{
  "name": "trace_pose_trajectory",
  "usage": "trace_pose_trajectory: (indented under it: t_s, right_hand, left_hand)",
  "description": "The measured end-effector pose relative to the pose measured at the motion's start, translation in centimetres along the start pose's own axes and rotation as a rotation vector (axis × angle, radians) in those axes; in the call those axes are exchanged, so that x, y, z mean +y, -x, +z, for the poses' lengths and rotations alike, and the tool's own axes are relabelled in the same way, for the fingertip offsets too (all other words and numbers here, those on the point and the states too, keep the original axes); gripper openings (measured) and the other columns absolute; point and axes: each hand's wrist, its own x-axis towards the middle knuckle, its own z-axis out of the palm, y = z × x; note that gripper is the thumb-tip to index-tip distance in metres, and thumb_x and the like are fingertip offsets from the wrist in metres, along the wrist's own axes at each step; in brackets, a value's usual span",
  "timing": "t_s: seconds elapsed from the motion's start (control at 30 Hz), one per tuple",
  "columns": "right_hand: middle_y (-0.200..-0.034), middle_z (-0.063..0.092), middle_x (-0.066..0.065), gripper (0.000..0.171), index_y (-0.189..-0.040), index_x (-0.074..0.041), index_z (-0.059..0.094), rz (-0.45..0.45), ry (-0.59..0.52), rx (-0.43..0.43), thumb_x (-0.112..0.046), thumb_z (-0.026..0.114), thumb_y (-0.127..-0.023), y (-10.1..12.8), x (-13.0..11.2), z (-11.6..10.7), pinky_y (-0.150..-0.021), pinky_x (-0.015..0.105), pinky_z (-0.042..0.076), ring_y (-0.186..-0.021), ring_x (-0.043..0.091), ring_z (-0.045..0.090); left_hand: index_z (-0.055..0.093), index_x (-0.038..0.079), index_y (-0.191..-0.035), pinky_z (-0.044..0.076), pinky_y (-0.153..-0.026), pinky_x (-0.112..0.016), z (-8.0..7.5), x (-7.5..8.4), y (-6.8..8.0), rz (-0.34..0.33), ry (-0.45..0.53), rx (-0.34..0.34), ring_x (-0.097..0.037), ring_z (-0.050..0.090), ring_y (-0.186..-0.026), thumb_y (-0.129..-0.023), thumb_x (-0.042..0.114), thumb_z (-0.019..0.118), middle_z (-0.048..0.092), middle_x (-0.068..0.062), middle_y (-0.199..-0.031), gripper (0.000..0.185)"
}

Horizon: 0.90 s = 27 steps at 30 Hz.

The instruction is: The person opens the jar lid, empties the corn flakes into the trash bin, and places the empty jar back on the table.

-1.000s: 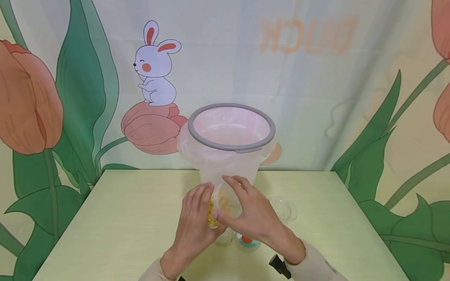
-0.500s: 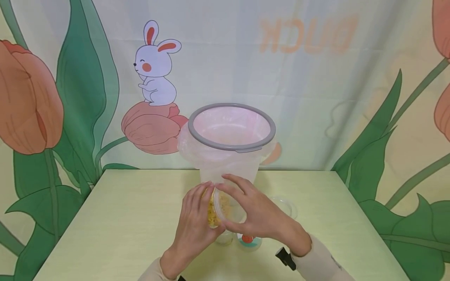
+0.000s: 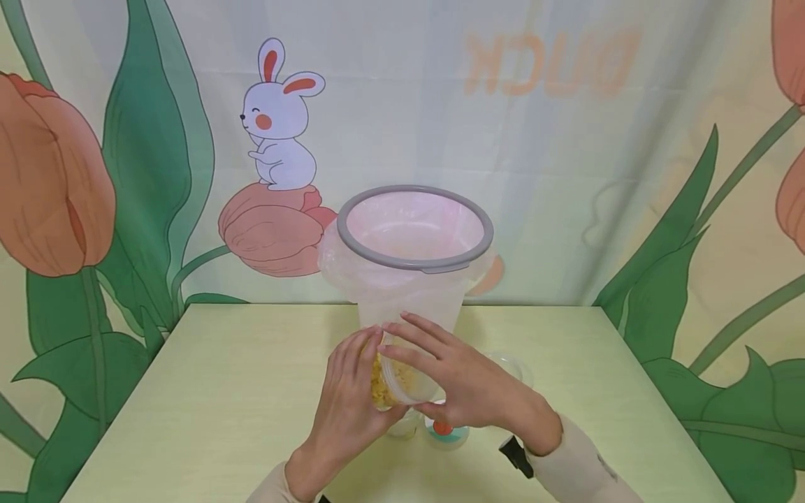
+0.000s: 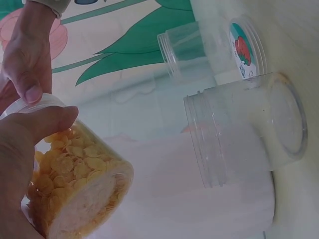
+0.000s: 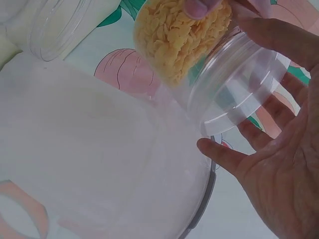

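My left hand (image 3: 352,388) grips a clear jar of yellow cornflakes (image 4: 75,169), tilted on its side above the table. The jar's clear lid (image 5: 244,89) faces right, toward my right hand (image 3: 468,381). The right fingers and thumb span this lid, the thumb at its lower edge and the fingertips along its upper edge in the head view. In the right wrist view, the right thumb presses the rim while one fingertip sits right at the opposite side. Under the hands, a clear jar (image 4: 244,129) stands upright, partly hidden from the head camera.
A bin (image 3: 409,297) with a grey rim and a plastic liner stands behind the hands. Another clear jar (image 4: 184,52) is on the table (image 3: 207,405). Near it is a round piece with a red and teal label (image 4: 244,50). A printed curtain (image 3: 402,105) hangs behind.
My right hand has shifted slightly right and turned about the lid: the thumb moved down to the lower edge, the fingertips over the upper one. The left hand stays nearly still.
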Motion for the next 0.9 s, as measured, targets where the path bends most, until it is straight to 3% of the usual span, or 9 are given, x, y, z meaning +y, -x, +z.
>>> trace_pose_trajectory:
  t_s: [0.23,0.4,0.53,0.6,0.7,0.8,0.9]
  right_hand:
    - [-0.158,0.033,0.007,0.104,-0.149,-0.020,0.038,-0.012,0.046,0.005,-0.027,0.093,-0.060,0.1,-0.2,0.1,-0.121,0.044,0.030,-0.149,0.032,0.027]
    - [-0.160,0.029,0.008,0.095,-0.150,-0.020,0.037,0.053,0.010,0.053,-0.040,0.084,-0.069,-0.1,-0.6,-0.1,-0.116,0.049,0.035,-0.148,0.031,0.028]
    - [-0.156,0.036,0.006,0.082,-0.150,-0.021,0.037,0.277,-0.075,0.155,-0.048,0.073,-0.080,-0.3,-1.5,-0.2,-0.104,0.043,0.049,-0.140,0.026,0.042]
    - [-0.151,0.042,0.004,0.078,-0.149,-0.023,0.038,0.431,-0.122,0.202,-0.050,0.070,-0.083,-0.5,-2.0,-0.3,-0.091,0.040,0.056,-0.127,0.024,0.054]
    - [-0.146,0.047,-0.003,0.075,-0.149,-0.028,0.038,0.633,-0.153,0.209,-0.055,0.067,-0.084,-0.9,-2.6,-0.5,-0.086,0.041,0.056,-0.118,0.023,0.061]
    - [-0.145,0.048,-0.007,0.078,-0.150,-0.033,0.036,0.736,-0.160,0.152,-0.063,0.064,-0.083,-1.2,-3.0,-0.3,-0.084,0.043,0.055,-0.114,0.024,0.063]
    - [-0.143,0.048,-0.006,0.082,-0.150,-0.035,0.034,0.765,-0.161,0.090,-0.067,0.063,-0.081,-1.3,-3.3,0.1,-0.083,0.044,0.054,-0.111,0.025,0.064]
  left_hand:
    - [0.040,0.002,-0.144,0.036,-0.110,-0.043,-0.1,0.0,0.1,-0.007,0.002,-0.006,-0.032,0.045,-0.131,-0.051,0.032,0.095,0.048,-0.013,-0.143,0.112]
    - [0.038,0.001,-0.145,0.036,-0.110,-0.044,-0.3,0.0,0.0,-0.013,0.006,-0.011,-0.032,0.044,-0.131,-0.052,0.034,0.096,0.047,-0.013,-0.143,0.114]
    - [0.041,0.000,-0.143,0.038,-0.108,-0.045,-0.2,0.0,0.0,-0.008,0.003,0.009,-0.033,0.046,-0.129,-0.055,0.033,0.092,0.049,-0.014,-0.142,0.107]
    - [0.043,0.000,-0.142,0.039,-0.107,-0.045,-0.1,0.0,-0.1,-0.007,-0.001,0.021,-0.033,0.046,-0.128,-0.055,0.031,0.091,0.050,-0.014,-0.141,0.104]
    - [0.043,0.002,-0.142,0.039,-0.107,-0.045,0.0,-0.1,0.0,-0.011,-0.015,0.020,-0.032,0.046,-0.128,-0.050,0.029,0.094,0.050,-0.013,-0.141,0.108]
    - [0.043,0.002,-0.142,0.038,-0.107,-0.045,0.0,-0.1,0.1,-0.004,-0.036,0.021,-0.033,0.046,-0.128,-0.048,0.029,0.095,0.050,-0.014,-0.141,0.111]
    - [0.043,0.002,-0.142,0.038,-0.107,-0.046,0.1,-0.2,0.1,0.009,-0.052,0.029,-0.033,0.046,-0.127,-0.050,0.028,0.093,0.051,-0.015,-0.140,0.108]
